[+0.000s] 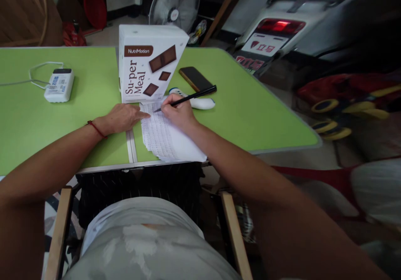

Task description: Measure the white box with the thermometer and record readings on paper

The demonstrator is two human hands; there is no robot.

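The paper (158,136) lies on the desk (250,113) between the two hands, stretching from the fingertips toward the person. Close rows of writing already fill its left portion; the part beside the right forearm looks bare, and what lies beneath the hand is hidden, so how much remains cannot be told. The pen (197,94) has its tip at the paper, just ahead of the left index finger. The right hand (180,110) is closed around it in a writing pinch. The left hand (122,117) grips nothing visible: index finger extended onto the paper's edge, other fingers loosely curled. Directly beyond the left hand stands a box (138,75); past the right hand lie a white handheld device (203,103) and a phone (197,79).
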